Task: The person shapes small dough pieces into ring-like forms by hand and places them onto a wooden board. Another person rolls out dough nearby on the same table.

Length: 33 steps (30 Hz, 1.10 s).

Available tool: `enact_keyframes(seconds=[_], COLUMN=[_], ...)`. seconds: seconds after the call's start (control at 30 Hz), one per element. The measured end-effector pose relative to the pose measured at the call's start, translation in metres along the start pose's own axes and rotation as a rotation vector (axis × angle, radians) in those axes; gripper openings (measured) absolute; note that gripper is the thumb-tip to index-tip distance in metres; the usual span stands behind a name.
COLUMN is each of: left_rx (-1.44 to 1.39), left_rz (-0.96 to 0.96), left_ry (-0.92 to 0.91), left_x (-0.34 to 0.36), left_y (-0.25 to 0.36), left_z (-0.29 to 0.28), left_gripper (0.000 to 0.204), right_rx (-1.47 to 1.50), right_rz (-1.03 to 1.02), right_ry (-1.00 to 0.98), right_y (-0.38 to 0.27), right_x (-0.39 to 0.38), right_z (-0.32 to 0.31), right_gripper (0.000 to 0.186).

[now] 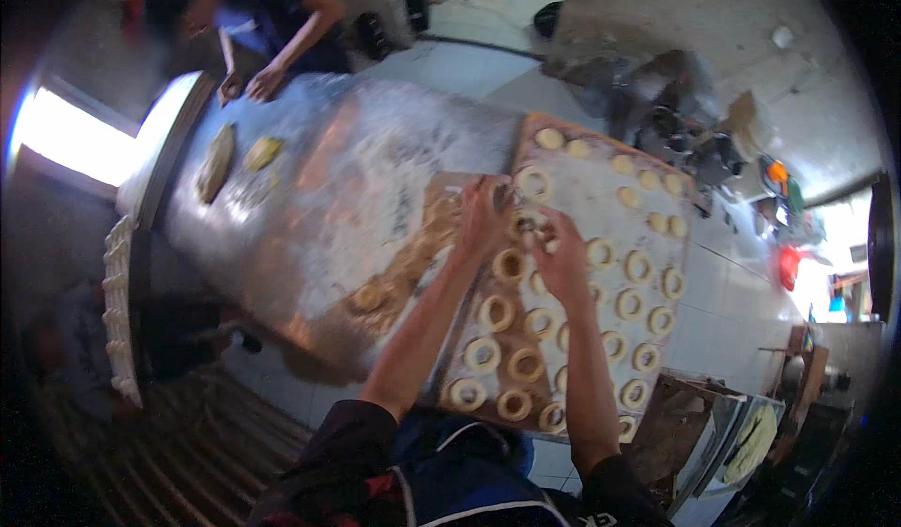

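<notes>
My left hand is at the left edge of a floured board, its fingers bent and pressed together; what they hold, if anything, is hidden. Just to its right, my right hand pinches at a pale dough ring near the board's left side. Another dough ring lies just beyond my fingers. Rows of dough rings cover the near part of the board, such as one ring left of my right forearm. Toward the far edge lie smaller round dough pieces.
The floured metal table on the left carries a dough lump, a long dough roll and a yellowish dough piece. A co-worker's hands rest at its far end. A wooden stand is at the near right.
</notes>
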<state>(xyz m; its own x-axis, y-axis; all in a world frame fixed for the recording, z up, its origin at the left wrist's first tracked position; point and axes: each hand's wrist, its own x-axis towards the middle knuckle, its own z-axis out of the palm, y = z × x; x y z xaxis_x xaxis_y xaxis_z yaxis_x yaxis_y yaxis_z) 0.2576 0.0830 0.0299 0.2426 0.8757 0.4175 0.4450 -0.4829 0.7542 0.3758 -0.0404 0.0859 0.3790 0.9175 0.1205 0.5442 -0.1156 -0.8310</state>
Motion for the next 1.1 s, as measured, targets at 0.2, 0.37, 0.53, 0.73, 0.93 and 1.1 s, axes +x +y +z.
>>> enact_keyframes(seconds=[0.2,0.37,0.53,0.73,0.93,1.1], left_rx=[0.443,0.574,0.118,-0.623,-0.514,-0.545], left_rz=[-0.342,-0.354,-0.489,-0.62,-0.374,-0.319], left_ry=[0.229,0.045,-0.173,-0.32,-0.437,-0.42], left_x=[-0.145,-0.172,-0.144,-0.12,-0.104,-0.099], left_y=[-0.034,-0.063,-0.063,-0.046,-0.031,-0.02], left_z=[-0.199,-0.227,-0.224,-0.231,-0.234,-0.227], left_gripper=[0.031,0.03,0.03,0.029,0.025,0.023], right_rx=[0.195,0.218,0.109,0.324,0.483,0.43], right_rz=[0.22,0.132,0.017,0.184,0.257,0.173], right_ry=[-0.018,-0.146,-0.205,-0.136,0.023,0.2], right_y=[-0.045,-0.074,-0.09,-0.098,-0.115,-0.123], right_x=[-0.094,-0.116,-0.114,-0.106,-0.108,-0.109], right_z=[0.024,0.086,0.149,0.161,0.157,0.16], right_gripper=[0.021,0.023,0.03,0.034,0.029,0.044])
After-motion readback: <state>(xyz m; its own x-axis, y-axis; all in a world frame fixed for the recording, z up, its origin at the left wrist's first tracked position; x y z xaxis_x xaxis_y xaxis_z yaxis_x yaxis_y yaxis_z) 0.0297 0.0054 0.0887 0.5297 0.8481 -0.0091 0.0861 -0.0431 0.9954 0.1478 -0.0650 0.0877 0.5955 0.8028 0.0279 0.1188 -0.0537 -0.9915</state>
